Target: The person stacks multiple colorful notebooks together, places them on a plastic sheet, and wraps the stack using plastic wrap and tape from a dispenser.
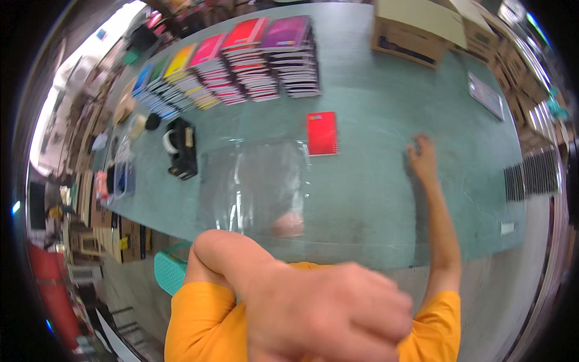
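Right hand (pixel 422 158) stretched out flat on green table (pixel 374 199), fingers spread, grasping nothing; red notebook (pixel 322 133) at its 9 o'clock, near but apart

Left hand (pixel 329 314) close to camera, blurred, curled, apparently empty; cannot tell for sure

Clear plastic sleeve (pixel 256 187) lies flat at notebook's 7 o'clock, corner just touching; notebook not yet inside, so bagging looks unstarted

Notebook stacks (pixel 241 60) at 11 o'clock, still plenty

Black tape dispenser (pixel 182 148) at sleeve's 9 o'clock; cardboard box (pixel 416 30) at 1 o'clock
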Demonstrator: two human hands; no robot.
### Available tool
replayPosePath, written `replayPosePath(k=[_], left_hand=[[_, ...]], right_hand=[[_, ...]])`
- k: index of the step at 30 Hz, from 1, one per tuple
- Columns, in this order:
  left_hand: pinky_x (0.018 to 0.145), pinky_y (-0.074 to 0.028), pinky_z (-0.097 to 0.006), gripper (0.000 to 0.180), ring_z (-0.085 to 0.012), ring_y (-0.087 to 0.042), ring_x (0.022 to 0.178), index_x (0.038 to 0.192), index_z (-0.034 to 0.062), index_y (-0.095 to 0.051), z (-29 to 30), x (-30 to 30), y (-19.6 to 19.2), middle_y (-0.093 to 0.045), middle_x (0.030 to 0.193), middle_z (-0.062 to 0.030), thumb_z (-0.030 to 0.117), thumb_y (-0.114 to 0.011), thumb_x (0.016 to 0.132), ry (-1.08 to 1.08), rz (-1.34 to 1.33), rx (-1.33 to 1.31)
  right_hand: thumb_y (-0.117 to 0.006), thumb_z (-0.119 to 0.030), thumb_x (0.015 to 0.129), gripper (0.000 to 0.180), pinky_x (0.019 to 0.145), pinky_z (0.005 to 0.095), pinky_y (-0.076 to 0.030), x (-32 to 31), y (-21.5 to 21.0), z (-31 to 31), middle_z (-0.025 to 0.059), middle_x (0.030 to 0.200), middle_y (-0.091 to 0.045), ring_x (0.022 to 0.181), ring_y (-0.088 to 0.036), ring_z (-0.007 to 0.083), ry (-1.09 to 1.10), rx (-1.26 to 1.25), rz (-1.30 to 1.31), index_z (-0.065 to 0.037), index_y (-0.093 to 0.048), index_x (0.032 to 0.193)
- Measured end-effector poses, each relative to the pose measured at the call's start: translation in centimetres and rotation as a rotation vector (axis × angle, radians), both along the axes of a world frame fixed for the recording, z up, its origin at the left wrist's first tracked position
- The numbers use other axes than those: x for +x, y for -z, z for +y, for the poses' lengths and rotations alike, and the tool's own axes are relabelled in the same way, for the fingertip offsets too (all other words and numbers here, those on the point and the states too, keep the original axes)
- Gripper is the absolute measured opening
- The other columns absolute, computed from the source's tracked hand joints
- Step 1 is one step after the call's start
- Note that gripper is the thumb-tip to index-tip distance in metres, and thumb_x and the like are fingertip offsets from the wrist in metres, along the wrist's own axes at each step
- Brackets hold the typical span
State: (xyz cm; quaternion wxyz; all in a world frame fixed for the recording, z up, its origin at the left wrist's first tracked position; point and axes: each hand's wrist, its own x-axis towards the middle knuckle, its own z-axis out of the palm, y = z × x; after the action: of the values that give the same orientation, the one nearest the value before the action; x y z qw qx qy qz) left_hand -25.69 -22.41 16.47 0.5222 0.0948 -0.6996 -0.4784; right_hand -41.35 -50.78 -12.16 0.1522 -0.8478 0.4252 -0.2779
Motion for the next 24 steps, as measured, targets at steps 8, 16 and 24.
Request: replayPosePath(k=[8,16,24], left_hand=[[0.058,-0.043,-0.034,0.053,-0.0277,-0.055,0.075,0.085,0.0017,-0.056,8.2,8.1,0.4,-0.054,0.083,-0.0119,0.055,-0.058,0.08,-0.067,-0.428,0.094],[0.069,-0.048,-0.031,0.025,-0.0202,-0.061,0.076,0.085,0.0017,-0.064,10.9,38.8,7.8,-0.064,0.08,-0.0107,0.025,-0.069,0.077,-1.268,-1.01,0.317],[0.07,-0.05,-0.041,0.039,-0.034,-0.064,0.077,0.086,-0.0012,-0.065,10.6,72.4,8.9,-0.065,0.087,-0.0216,0.036,-0.068,0.075,-2.108,-0.889,0.589]], right_hand=[[-0.073,-0.035,0.073,0.06,0.079,0.0364,-0.046,16.2,3.8,5.9,0.019,0.115,-0.053,0.104,-0.053,0.0295,0.004,0.089,-0.069,-0.001,-0.053,0.118],[-0.083,-0.02,0.059,0.064,0.067,0.0308,-0.048,19.1,2.2,5.2,0.0107,0.085,-0.062,0.075,-0.059,0.0172,0.092,0.598,-0.027,0.005,-0.052,0.109],[-0.059,-0.009,0.08,0.02,0.069,0.0284,-0.043,18.8,-4.7,9.3,0.0048,0.083,-0.057,0.075,-0.052,0.0121,0.325,0.451,-0.123,0.0,-0.052,0.096]])
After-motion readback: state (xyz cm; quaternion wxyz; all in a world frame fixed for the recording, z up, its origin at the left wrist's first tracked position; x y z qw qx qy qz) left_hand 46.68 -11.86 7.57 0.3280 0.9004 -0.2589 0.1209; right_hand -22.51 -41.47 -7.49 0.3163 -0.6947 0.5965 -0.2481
